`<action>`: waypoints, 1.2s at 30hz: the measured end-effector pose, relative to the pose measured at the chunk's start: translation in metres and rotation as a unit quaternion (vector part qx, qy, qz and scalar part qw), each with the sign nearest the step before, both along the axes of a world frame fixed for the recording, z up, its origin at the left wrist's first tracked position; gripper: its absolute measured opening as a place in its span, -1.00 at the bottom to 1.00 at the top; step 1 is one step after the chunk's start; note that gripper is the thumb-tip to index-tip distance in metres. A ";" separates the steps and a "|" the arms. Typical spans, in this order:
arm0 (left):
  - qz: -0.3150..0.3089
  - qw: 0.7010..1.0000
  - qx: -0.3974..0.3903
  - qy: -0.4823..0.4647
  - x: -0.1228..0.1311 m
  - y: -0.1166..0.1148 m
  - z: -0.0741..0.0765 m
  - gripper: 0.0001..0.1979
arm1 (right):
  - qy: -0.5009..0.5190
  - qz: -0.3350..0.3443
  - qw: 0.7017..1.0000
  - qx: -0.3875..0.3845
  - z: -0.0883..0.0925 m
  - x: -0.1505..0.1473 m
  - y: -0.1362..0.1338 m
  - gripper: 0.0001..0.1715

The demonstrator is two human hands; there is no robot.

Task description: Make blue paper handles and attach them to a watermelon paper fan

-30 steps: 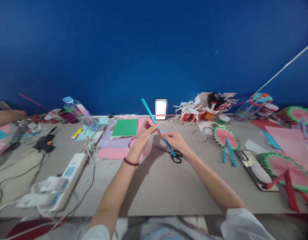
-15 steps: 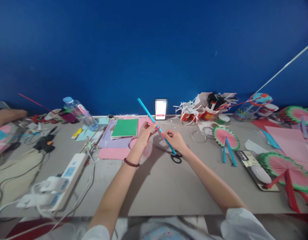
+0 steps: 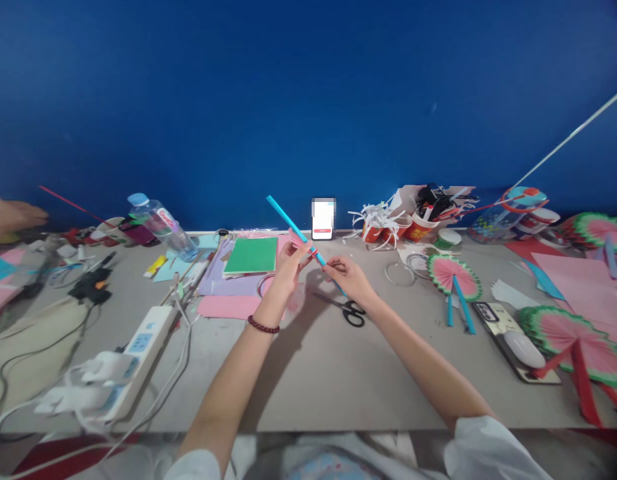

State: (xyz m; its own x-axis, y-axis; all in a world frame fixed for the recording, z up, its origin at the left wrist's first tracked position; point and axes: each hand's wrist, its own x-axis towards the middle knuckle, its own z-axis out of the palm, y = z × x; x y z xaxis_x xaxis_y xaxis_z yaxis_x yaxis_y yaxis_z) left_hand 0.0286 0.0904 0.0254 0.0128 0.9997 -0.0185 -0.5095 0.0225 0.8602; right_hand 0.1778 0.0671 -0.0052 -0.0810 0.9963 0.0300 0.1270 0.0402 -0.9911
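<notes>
A long blue paper strip [image 3: 287, 220] slants across the space between my hands, its upper end pointing to the back left. Pink folded paper with a red edge lies against its middle. My left hand [image 3: 289, 268] pinches the strip and the pink paper there. Lower down, my right hand [image 3: 349, 279] has its thumb and fingers closed on the strip, whose lower end shows just below them. Black-handled scissors [image 3: 354, 313] rest on the table under my right hand. Behind the strip a phone [image 3: 322, 220] stands upright against the blue wall.
Left of me are a green paper stack [image 3: 251, 255], a water bottle [image 3: 164, 227], a power strip [image 3: 143, 353] with cables, and another person's hand [image 3: 15, 220]. To the right lie a pink-and-green paper fan [image 3: 454, 275], metal rings [image 3: 399, 273], and a phone [image 3: 513, 363] under a mouse [image 3: 523, 348].
The blue strip has shifted up and to the left, and less of its lower end shows below my right hand. At far left, the other person's hand has moved slightly up and left.
</notes>
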 end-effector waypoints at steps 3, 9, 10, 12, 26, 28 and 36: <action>-0.010 1.000 0.024 -0.004 0.001 0.000 -0.001 -0.75 | 0.002 -0.014 1.000 0.017 0.001 0.000 -0.001 -0.69; -0.008 0.996 0.088 -0.008 -0.002 0.008 -0.009 -0.61 | -0.082 -0.112 0.978 0.153 0.009 0.002 -0.006 -0.77; -0.010 0.996 0.088 0.013 -0.004 0.008 -0.011 -0.62 | -0.098 -0.126 0.971 0.180 0.010 0.003 -0.006 -0.79; -0.027 0.994 0.061 0.092 -0.007 0.005 -0.015 -0.67 | -0.121 -0.145 0.955 0.229 0.012 0.005 -0.007 -0.82; 0.041 0.993 0.033 0.101 0.015 -0.002 -0.019 -0.74 | -0.147 -0.143 0.944 0.260 0.007 0.005 -0.006 -0.84; 0.023 0.997 0.040 0.064 0.016 -0.006 -0.019 -0.77 | -0.161 -0.146 0.939 0.268 0.007 0.005 -0.006 -0.85; -0.116 0.991 0.037 -0.053 0.018 -0.015 -0.016 -0.91 | -0.205 -0.162 0.915 0.307 0.006 0.005 -0.007 -0.90</action>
State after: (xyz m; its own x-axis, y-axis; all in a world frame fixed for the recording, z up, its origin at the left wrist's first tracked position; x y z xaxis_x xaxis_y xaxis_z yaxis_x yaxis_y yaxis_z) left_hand 0.0470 0.0754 0.0092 0.2406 0.9682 0.0680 -0.5856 0.0890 0.8057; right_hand 0.1823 0.0606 0.0007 0.0856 0.7755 0.6255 0.5869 0.4681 -0.6606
